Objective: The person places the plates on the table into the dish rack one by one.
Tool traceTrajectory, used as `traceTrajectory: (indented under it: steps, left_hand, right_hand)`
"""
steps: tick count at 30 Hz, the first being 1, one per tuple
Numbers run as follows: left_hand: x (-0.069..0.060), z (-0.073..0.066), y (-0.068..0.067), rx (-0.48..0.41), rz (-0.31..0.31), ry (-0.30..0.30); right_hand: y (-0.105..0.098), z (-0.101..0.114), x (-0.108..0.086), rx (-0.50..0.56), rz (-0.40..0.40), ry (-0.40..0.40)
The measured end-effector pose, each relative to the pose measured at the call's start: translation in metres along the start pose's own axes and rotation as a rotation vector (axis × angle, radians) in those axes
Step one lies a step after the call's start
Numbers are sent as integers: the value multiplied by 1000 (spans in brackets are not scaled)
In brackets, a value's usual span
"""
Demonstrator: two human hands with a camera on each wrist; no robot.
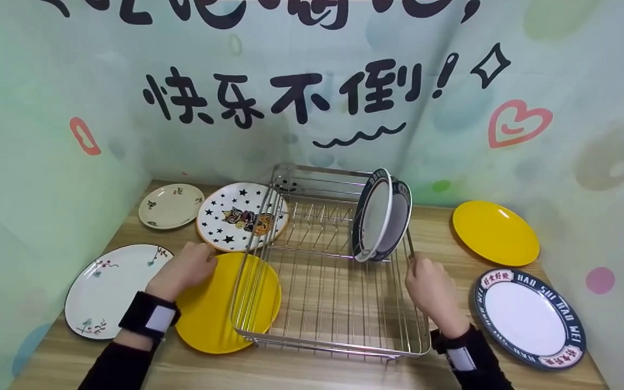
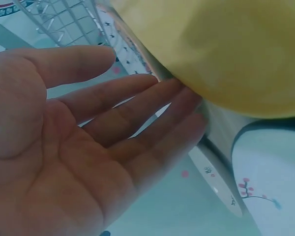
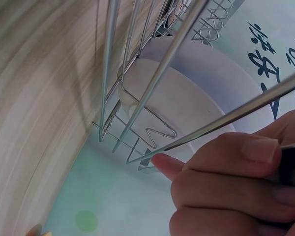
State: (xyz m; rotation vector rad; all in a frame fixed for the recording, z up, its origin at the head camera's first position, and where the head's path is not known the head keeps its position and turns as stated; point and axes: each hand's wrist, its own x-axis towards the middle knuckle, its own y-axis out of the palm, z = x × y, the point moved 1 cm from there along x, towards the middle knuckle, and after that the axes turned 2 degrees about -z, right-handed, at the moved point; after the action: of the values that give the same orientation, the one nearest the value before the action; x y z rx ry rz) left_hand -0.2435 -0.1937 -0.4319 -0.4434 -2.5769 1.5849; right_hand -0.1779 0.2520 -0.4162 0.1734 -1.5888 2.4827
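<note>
My right hand (image 1: 432, 290) grips the right side rim of a metal wire dish rack (image 1: 333, 345); the right wrist view shows its curled fingers (image 3: 221, 162) at the rod. Two white plates with dark patterned rims, a nearer one (image 1: 372, 219) and one behind it (image 1: 402, 216), stand upright in the rack's back right. My left hand (image 1: 182, 271) is at the upper left edge of a large yellow plate (image 1: 203, 319). In the left wrist view its fingers extend loosely, thumb apart, with the fingertips at the yellow plate's edge; whether they touch cannot be told.
Left of the rack lie a star-patterned plate (image 1: 220, 216), a small cream plate (image 1: 168, 208) and a white floral plate (image 1: 111, 287). On the right are a yellow plate (image 1: 496, 233) and a dark-rimmed plate (image 1: 528, 319). Printed cloth (image 1: 312, 146) encloses the wooden table.
</note>
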Motion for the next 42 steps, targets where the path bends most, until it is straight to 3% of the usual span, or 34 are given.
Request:
traceTrajectory:
  steps: [8, 16, 31, 37, 42]
  left_hand:
    - [10, 15, 1, 23, 58, -20]
    - [13, 20, 2, 4, 96, -58]
    - [15, 23, 4, -34, 56, -30]
    - [15, 21, 2, -18, 27, 11]
    - [19, 25, 3, -18, 56, -25]
  right_hand:
    - [2, 2, 1, 11, -28, -12]
    - [1, 1, 2, 11, -22, -7]
    - [0, 0, 1, 33, -17, -4]
    - [0, 1, 0, 25, -28, -4]
    - [0, 1, 0, 28, -30, -9]
